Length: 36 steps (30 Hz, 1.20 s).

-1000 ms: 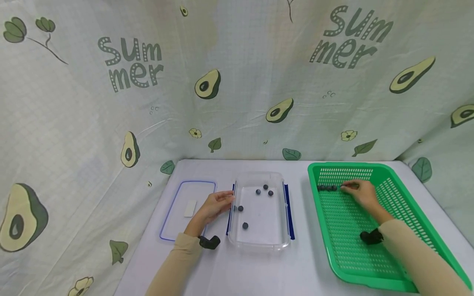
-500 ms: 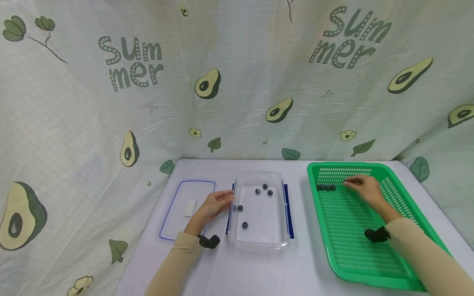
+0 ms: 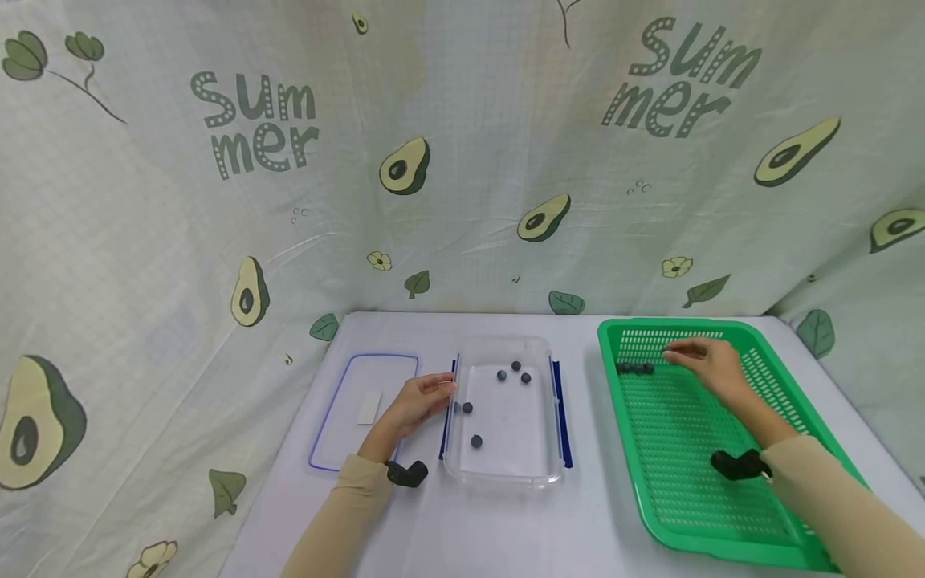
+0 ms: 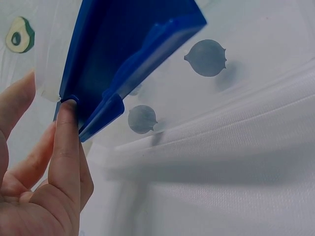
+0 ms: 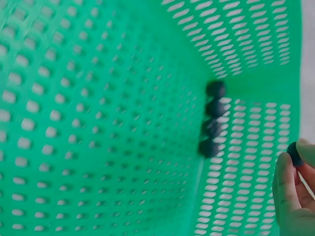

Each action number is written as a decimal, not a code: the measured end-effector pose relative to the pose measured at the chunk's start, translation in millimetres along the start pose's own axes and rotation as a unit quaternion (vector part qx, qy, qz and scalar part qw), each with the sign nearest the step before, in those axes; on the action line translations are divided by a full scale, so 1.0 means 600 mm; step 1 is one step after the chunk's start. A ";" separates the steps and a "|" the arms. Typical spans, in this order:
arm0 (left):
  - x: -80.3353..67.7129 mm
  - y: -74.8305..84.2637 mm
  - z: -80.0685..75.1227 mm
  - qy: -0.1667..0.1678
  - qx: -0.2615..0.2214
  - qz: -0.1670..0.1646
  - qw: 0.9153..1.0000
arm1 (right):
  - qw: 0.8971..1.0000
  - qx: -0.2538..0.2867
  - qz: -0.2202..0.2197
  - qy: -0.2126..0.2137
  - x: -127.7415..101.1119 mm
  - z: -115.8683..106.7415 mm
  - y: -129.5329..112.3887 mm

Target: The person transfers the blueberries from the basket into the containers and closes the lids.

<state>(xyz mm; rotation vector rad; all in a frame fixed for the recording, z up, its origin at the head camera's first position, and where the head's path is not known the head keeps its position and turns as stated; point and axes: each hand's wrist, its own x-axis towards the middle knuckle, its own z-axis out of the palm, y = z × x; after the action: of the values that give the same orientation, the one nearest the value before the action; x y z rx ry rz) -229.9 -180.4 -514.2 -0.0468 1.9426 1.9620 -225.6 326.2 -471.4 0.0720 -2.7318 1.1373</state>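
Observation:
My right hand (image 3: 711, 371) is over the back of the green basket (image 3: 636, 482), pinching a blueberry (image 5: 294, 153) between thumb and fingertips. Below it, a short row of blueberries (image 5: 213, 129) lies on the basket floor against the end wall, in the corner. With my left hand (image 3: 415, 405) I hold the left side of a clear plastic box (image 3: 499, 482). The left wrist view shows fingers at the box's blue side latch (image 4: 133, 44), which hangs unfastened. Several blueberries (image 3: 476, 441) lie scattered inside the box.
Left of the box, a clear lid (image 3: 332, 413) with a blue seal lies flat on the white table, bearing a white rectangular label (image 3: 369, 408). Another blue latch (image 3: 562, 413) sticks out from the box's right side. A printed curtain (image 3: 462, 241) stands behind the table.
My right hand has lifted from the basket floor beside the blueberry row, raising the pinched blueberry towards the back wall, then shifting slightly left. My left hand stays at the box.

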 end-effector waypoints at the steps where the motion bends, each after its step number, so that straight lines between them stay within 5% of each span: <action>1: 0.000 0.000 0.000 0.002 -0.002 -0.002 1.000 | 1.000 0.003 -0.002 -0.002 -0.001 -0.002 -0.006; 22: -0.003 -0.003 0.000 0.006 -0.005 0.005 1.000 | 0.996 0.073 -0.016 -0.044 -0.036 -0.025 -0.108; 36: -0.003 -0.002 0.000 0.001 -0.012 0.009 1.000 | 0.988 0.134 -0.029 -0.073 -0.056 -0.007 -0.166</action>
<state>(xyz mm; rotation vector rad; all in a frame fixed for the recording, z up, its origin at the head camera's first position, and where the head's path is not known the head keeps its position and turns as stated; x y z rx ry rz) -227.9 -180.9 -515.1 -0.0374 1.9272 1.9967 -180.6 258.3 -405.2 0.2807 -2.6587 1.5311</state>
